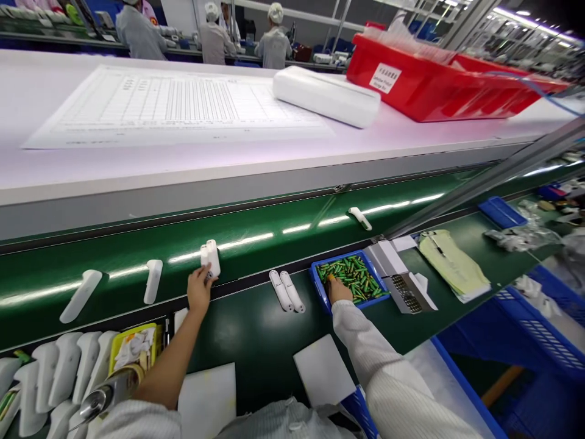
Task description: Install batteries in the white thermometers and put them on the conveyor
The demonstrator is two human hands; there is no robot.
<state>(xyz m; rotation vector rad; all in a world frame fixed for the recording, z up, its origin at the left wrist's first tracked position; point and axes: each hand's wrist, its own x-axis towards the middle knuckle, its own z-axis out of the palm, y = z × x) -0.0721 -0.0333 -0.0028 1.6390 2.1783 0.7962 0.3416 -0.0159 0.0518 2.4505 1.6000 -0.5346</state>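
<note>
My left hand (200, 288) reaches over the green conveyor belt. Its fingers are closed on a white device at the near side of a small white group (212, 256). My right hand (339, 289) is in a blue tray (321, 291) filled with green batteries (359, 277). The fingertips of that hand are down among the batteries, and what they hold, if anything, is hidden. Two white handheld devices (287, 291) lie side by side on the dark green bench between my hands, left of the tray.
White housings (68, 372) and a yellow bin (158, 347) sit at the lower left. Single white pieces (81, 296) lie on the belt (256, 225). A shelf (183, 167) carries a red box (411, 91). Yellow-green cloth (452, 262) lies right of the tray. People stand far behind.
</note>
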